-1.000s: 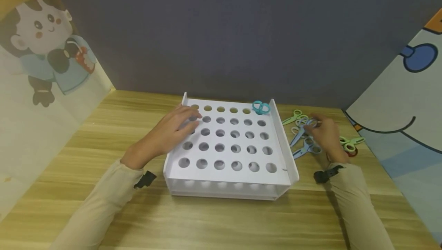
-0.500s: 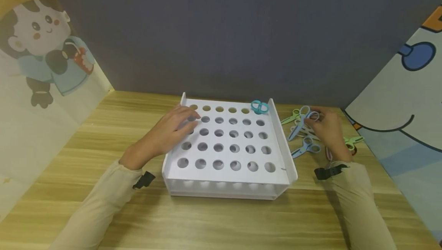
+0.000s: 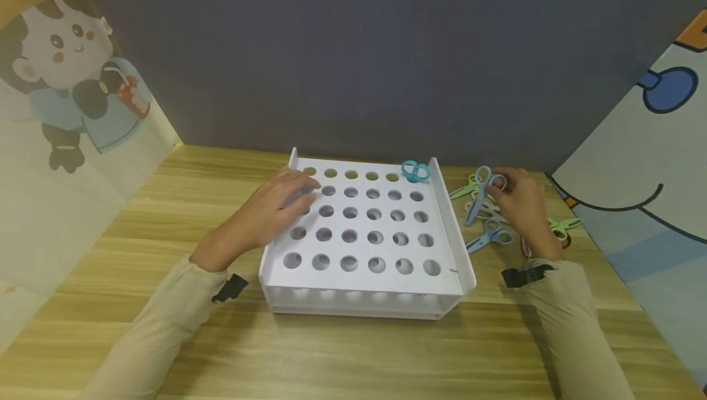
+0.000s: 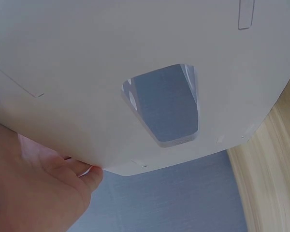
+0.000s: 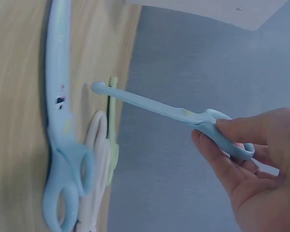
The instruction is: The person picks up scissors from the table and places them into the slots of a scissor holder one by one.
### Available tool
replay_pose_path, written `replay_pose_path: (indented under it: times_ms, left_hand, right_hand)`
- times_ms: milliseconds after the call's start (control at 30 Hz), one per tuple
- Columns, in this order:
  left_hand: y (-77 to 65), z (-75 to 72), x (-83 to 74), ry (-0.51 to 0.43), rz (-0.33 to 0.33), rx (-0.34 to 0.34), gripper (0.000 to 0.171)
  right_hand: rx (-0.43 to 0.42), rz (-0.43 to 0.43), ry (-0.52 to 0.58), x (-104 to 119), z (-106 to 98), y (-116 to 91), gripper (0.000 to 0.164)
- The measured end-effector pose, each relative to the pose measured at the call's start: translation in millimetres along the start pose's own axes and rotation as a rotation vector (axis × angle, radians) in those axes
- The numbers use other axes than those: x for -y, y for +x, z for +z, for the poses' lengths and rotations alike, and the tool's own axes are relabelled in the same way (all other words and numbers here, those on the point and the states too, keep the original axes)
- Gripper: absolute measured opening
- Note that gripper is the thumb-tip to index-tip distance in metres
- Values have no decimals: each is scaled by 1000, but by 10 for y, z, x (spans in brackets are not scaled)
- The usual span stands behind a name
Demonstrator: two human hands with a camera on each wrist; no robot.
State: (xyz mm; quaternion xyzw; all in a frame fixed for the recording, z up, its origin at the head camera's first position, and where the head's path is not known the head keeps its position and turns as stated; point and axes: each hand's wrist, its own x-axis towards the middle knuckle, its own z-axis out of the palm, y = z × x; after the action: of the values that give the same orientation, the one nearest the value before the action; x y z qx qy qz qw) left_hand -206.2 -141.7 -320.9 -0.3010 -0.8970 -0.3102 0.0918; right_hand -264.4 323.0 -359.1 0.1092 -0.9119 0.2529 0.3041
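My right hand (image 3: 521,203) pinches light blue scissors (image 3: 478,197) by the handle loops, thumb on one side and fingers on the other. In the right wrist view these blue scissors (image 5: 159,107) are lifted off the table, blades angled down. My left hand (image 3: 273,208) rests over the left edge of a white rack (image 3: 361,274) with rows of round holes, its fingers lying on the top. The left wrist view shows the rack's side panel (image 4: 77,106) with a cutout. Teal scissors (image 3: 415,171) stand in the back right hole, loops up.
Right of the rack lie another pair of blue scissors (image 3: 488,237), white scissors (image 3: 491,208) and green scissors (image 3: 465,187). More green scissors (image 3: 566,226) lie beyond my right wrist, partly over something dark red. A dark panel (image 3: 353,56) stands behind the table.
My right hand has raised the blue scissors from the pile, turning them more upright. White scissors beneath show more. The left hand and the rack have stayed put.
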Motion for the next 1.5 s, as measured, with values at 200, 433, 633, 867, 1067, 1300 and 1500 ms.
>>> replay_pose_path:
  times_ms: [200,433,633,867,1067,1300,1500]
  left_hand:
    - [2,-2,-1,8,-4,15,38]
    - [-2,4,2,3,-12,26,37]
    - [5,9,-1,8,-1,25,37]
    - [13,17,1,9,3,22,38]
    - [12,18,6,13,10,22,38]
    - [-1,7,27,17,16,11,37]
    - [-3,2,15,-5,11,4,36]
  right_hand:
    - [-66,-35,57,107,-42,18,24]
    - [-120,-75,132,271,-89,20,21]
    - [-173,-106,180,462,-164,15,19]
    - [-210,-145,243,687,-239,15,20]
    - [-257,-194,260,826,-299,48,19]
    - [-301,-250,258,1053,-412,76,20]
    - [-345,-302,307,1226,-473,102,19]
